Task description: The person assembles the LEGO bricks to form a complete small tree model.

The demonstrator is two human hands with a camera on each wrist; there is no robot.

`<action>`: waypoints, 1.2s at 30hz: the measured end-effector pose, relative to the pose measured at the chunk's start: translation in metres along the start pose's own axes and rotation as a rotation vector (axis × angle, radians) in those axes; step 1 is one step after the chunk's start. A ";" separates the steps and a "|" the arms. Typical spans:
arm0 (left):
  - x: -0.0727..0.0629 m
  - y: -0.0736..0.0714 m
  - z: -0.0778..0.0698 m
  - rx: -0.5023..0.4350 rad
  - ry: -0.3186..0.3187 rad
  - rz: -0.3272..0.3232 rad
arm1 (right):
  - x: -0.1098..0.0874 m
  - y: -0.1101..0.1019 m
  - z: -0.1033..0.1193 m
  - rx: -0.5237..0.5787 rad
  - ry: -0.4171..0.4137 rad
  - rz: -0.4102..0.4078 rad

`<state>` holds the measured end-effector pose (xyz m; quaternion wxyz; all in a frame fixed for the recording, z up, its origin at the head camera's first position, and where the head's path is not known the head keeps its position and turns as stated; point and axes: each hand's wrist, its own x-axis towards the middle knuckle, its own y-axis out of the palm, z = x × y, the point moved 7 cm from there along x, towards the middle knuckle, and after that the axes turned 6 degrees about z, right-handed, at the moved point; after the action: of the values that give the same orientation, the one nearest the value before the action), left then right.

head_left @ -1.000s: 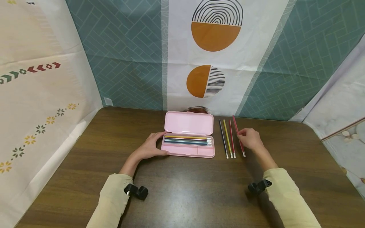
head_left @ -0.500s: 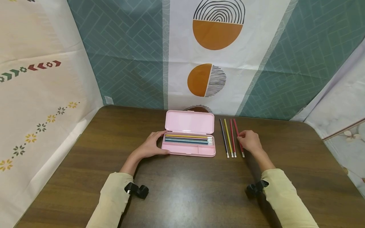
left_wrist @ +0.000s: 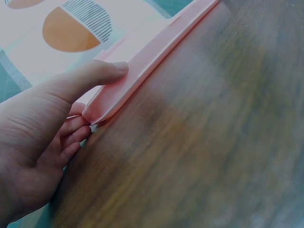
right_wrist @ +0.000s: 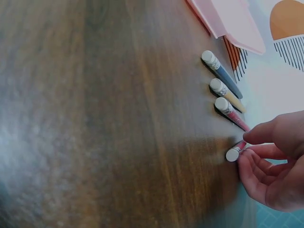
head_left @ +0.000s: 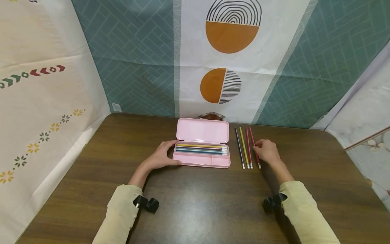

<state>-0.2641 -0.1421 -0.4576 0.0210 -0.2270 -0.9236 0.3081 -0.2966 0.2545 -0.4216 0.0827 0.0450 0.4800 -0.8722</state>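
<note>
A pink pencil case (head_left: 192, 160) lies on the table with its lid (head_left: 202, 130) folded back. Several pencils (head_left: 199, 149) fill its rear compartment, eraser ends to the right. My left hand (head_left: 159, 157) grips the case's left end; in the left wrist view the thumb (left_wrist: 116, 71) lies over the front wall, with the other fingers around the end. My right hand (head_left: 266, 150) pinches a red pencil (head_left: 251, 135) between thumb and fingers, right of the row. The right wrist view shows its white eraser (right_wrist: 232, 155) down by the table.
Between the case and my right hand lie a dark blue pencil (head_left: 239, 147), a yellow pencil (head_left: 243, 145) and another red pencil (head_left: 248, 147), roughly parallel, erasers toward me. A patterned cloth (head_left: 140, 67) hangs behind the brown table (head_left: 195, 210).
My right hand has brought the tilted red pencil slightly left and nearer me, more in line with the row. The left hand has stayed on the case.
</note>
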 end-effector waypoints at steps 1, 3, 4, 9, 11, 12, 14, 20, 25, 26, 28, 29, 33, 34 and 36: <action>0.000 0.000 0.000 -0.003 -0.005 0.002 | 0.000 0.000 0.000 0.005 0.000 0.004; 0.000 0.001 0.000 -0.005 -0.009 0.005 | 0.000 -0.001 -0.001 0.020 0.002 0.017; 0.000 0.001 0.000 -0.005 -0.009 0.005 | 0.000 -0.001 -0.001 0.024 0.003 0.023; 0.000 0.001 -0.001 -0.008 -0.013 0.006 | -0.002 -0.005 -0.001 -0.004 0.002 0.032; 0.000 0.001 -0.001 -0.017 -0.021 0.008 | -0.002 -0.007 0.002 -0.030 -0.006 0.019; 0.001 0.001 -0.001 -0.017 -0.021 0.008 | -0.003 -0.009 0.003 -0.043 -0.012 0.009; 0.000 0.001 -0.001 -0.013 -0.018 0.007 | -0.004 -0.011 0.008 -0.048 -0.025 -0.007; 0.000 0.000 -0.001 -0.005 -0.007 -0.001 | -0.007 -0.012 0.033 -0.013 -0.125 -0.047; 0.000 -0.001 -0.002 0.006 0.000 -0.006 | -0.011 -0.006 0.060 -0.004 -0.250 -0.068; 0.000 -0.001 -0.002 0.005 0.001 -0.007 | -0.011 -0.004 0.066 -0.004 -0.279 -0.063; -0.001 -0.001 -0.002 0.005 0.004 -0.008 | -0.012 0.003 0.077 -0.001 -0.329 -0.043; -0.001 -0.002 -0.002 0.005 0.004 -0.009 | -0.012 0.007 0.082 -0.003 -0.354 -0.030; 0.000 -0.002 -0.001 0.008 0.002 -0.009 | -0.011 0.023 0.100 -0.027 -0.439 0.023; 0.000 -0.001 0.000 0.007 0.000 -0.009 | -0.010 0.027 0.104 -0.033 -0.452 0.039; 0.000 -0.001 0.000 0.005 -0.001 -0.007 | -0.010 0.034 0.113 -0.050 -0.473 0.072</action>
<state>-0.2644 -0.1428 -0.4570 0.0224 -0.2238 -0.9237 0.3102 -0.2808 0.1424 -0.3877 0.2248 -0.1455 0.4669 -0.8428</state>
